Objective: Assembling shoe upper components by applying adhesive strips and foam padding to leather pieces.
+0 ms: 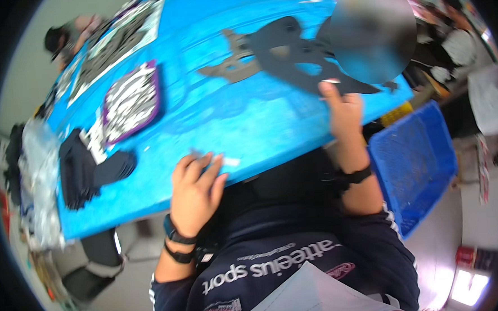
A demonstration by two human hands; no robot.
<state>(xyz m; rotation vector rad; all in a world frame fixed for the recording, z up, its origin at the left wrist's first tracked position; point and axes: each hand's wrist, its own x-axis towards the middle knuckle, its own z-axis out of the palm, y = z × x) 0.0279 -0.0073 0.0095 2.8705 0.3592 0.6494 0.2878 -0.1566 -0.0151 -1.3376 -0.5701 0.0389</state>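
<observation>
Dark grey flat cut-out pieces (280,47) with curved edges and openings lie toward the far right of the blue table. My right hand (346,114) grips the near edge of one, its thumb on top by a small white bit. Most of its other fingers are hidden. On the near part of the table rests my left hand (194,183), its fingers apart and bent down to the surface, holding nothing I can see. Beside its fingertips is a small white strip (232,162). A brownish-grey cut-out piece (233,69) adjoins the dark ones.
A purple-rimmed tray (157,95) of white and dark strips sits left, near stacked black pieces (75,170). Clear plastic bags (39,178) hang at the left edge. A blue crate (413,164) stands right of the table. Other people are at the far left and far right.
</observation>
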